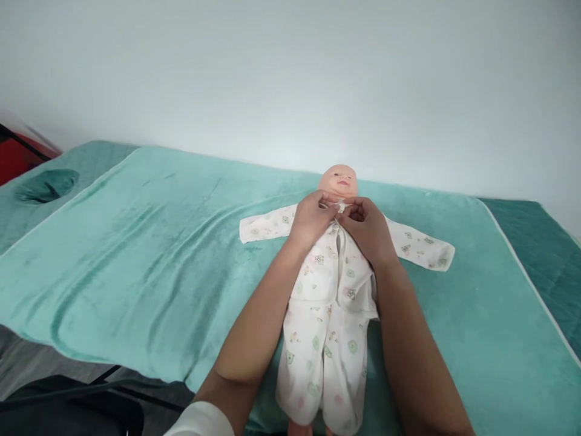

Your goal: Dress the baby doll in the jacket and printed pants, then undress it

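A baby doll (341,180) lies on its back with its head toward the wall. It wears a white printed baby top (318,269) and matching trousers (302,357); the sleeves stretch out to both sides. Just below the doll's chin, my left hand (313,217) pinches one edge of the top's collar. My right hand (367,225) closes on the opposite edge of the collar, fingertips nearly meeting the left ones. Lower down, the front of the top parts in a narrow gap. Any fastener between my fingers is too small to make out.
A teal cover (181,242) with some creases spreads over the padded bed, which has a round hole (48,184) at its left end. The pale wall (290,79) borders the far side. A dark seat or bag (68,406) stands at lower left.
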{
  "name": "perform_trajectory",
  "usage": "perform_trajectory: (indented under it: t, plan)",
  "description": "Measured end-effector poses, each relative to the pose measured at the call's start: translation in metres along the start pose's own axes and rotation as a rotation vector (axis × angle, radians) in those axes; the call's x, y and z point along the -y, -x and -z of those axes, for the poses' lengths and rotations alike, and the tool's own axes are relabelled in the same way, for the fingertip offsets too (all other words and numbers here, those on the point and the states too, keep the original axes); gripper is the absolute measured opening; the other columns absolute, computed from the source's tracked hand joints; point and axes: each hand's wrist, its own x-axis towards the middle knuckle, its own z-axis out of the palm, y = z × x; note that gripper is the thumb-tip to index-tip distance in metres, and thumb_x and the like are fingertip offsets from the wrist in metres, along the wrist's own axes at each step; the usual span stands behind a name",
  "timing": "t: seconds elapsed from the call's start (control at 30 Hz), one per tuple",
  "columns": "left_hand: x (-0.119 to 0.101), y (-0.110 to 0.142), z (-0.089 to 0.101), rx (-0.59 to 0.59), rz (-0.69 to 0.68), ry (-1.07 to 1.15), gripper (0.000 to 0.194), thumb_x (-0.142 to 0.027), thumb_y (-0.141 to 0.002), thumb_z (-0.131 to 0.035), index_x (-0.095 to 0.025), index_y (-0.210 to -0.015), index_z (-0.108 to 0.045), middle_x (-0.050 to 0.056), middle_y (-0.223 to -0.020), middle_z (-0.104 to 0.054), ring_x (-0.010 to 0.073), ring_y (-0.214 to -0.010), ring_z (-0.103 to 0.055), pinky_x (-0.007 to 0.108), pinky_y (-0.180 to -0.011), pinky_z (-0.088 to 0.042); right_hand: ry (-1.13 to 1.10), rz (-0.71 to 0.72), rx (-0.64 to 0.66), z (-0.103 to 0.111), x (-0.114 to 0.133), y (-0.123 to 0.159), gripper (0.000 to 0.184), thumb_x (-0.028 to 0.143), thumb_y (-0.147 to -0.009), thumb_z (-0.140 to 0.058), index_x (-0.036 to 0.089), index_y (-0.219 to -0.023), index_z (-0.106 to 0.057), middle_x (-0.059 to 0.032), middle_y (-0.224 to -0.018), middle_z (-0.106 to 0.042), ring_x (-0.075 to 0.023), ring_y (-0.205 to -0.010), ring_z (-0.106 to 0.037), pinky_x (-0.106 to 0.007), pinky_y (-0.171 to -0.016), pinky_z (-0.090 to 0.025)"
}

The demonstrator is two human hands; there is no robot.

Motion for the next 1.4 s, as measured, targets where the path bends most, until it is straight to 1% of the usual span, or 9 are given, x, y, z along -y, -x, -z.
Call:
perform_trajectory:
  t: [0.13,0.27,0.43,0.57,0.67,0.8,0.97,1.23,1.4]
  plan:
    - [0.004,0.006,0.001,-0.047,-0.134,-0.277,0.005,-0.018,-0.081,-0.064,-0.018,-0.08,-0.068,0.001,-0.083,-0.067,0.0129,-0.077,-0.059,0.026,-0.075,-0.045,-0.087,0.04,0.003,0.003,-0.006,0.004,0.036,0.034,-0.077,-0.075,0.021,-0.107,-0.061,0.0032,-0.084,-0.061,-0.0116,-0.073,-0.054,-0.027,-0.073,-0.044]
    - [0.004,0.02,0.005,-0.041,-0.206,-0.379,0.014,-0.022,-0.087,-0.059,-0.019,-0.082,-0.072,0.002,-0.088,-0.066,0.0143,-0.082,-0.06,0.027,-0.079,-0.046,-0.083,0.052,-0.004,0.003,-0.007,0.011,0.033,0.037,-0.078,-0.073,0.022,-0.105,-0.062,0.0034,-0.084,-0.06,-0.0118,-0.074,-0.054,-0.028,-0.074,-0.045]
    - [0.01,0.034,0.012,-0.008,-0.328,-0.374,0.027,-0.024,-0.092,-0.055,-0.021,-0.113,-0.072,0.004,-0.1,-0.062,0.0138,-0.086,-0.06,0.028,-0.086,-0.048,-0.025,0.107,-0.034,0.001,-0.004,0.023,0.031,0.039,-0.081,-0.07,0.023,-0.106,-0.061,0.0011,-0.094,-0.061,-0.0118,-0.077,-0.054,-0.028,-0.076,-0.046]
    - [0.014,0.032,0.013,0.066,-0.435,-0.545,0.043,-0.017,-0.096,-0.043,-0.027,-0.13,-0.066,0.008,-0.123,-0.056,0.018,-0.11,-0.057,0.033,-0.097,-0.047,0.077,0.057,-0.08,0.001,0.001,0.033,0.038,0.044,-0.08,-0.071,0.024,-0.112,-0.061,0.001,-0.089,-0.061,-0.0128,-0.072,-0.052,-0.028,-0.07,-0.045]
    - [0.015,0.029,0.013,0.083,-0.42,-0.634,0.044,-0.017,-0.096,-0.041,-0.026,-0.131,-0.065,0.009,-0.131,-0.053,0.0207,-0.116,-0.055,0.037,-0.1,-0.047,0.14,0.033,-0.091,0.001,0.003,0.037,0.042,0.046,-0.083,-0.067,0.024,-0.119,-0.063,0.002,-0.08,-0.057,-0.0139,-0.07,-0.05,-0.03,-0.069,-0.044]
    - [0.012,0.027,0.013,0.093,-0.398,-0.645,0.042,-0.019,-0.097,-0.04,-0.023,-0.129,-0.067,0.011,-0.129,-0.053,0.0228,-0.12,-0.053,0.039,-0.103,-0.047,0.193,0.065,-0.096,0.001,0.003,0.034,0.04,0.045,-0.085,-0.065,0.023,-0.119,-0.065,0.0004,-0.084,-0.057,-0.014,-0.071,-0.049,-0.031,-0.073,-0.044]
    - [0.012,0.029,0.012,0.059,-0.404,-0.653,0.047,-0.018,-0.095,-0.042,-0.027,-0.138,-0.059,0.01,-0.137,-0.048,0.0207,-0.115,-0.056,0.037,-0.098,-0.049,0.149,0.059,-0.086,0.001,0.002,0.033,0.041,0.045,-0.085,-0.065,0.025,-0.12,-0.065,0.0014,-0.08,-0.056,-0.0144,-0.07,-0.048,-0.031,-0.07,-0.043]
    - [0.013,0.028,0.012,0.066,-0.394,-0.631,0.039,-0.021,-0.097,-0.042,-0.024,-0.125,-0.069,0.01,-0.131,-0.054,0.0228,-0.12,-0.055,0.038,-0.099,-0.048,0.131,0.014,-0.054,0.002,0.002,0.03,0.043,0.045,-0.084,-0.066,0.025,-0.121,-0.066,0.005,-0.07,-0.048,-0.0133,-0.066,-0.046,-0.029,-0.064,-0.04]
    - [0.014,0.031,0.012,0.021,-0.422,-0.569,0.033,-0.021,-0.096,-0.046,-0.021,-0.119,-0.07,0.009,-0.126,-0.058,0.0221,-0.119,-0.056,0.037,-0.102,-0.046,0.148,0.038,-0.079,0.003,0.005,0.036,0.04,0.044,-0.085,-0.065,0.024,-0.12,-0.064,0.0037,-0.075,-0.052,-0.0138,-0.068,-0.049,-0.03,-0.068,-0.043]
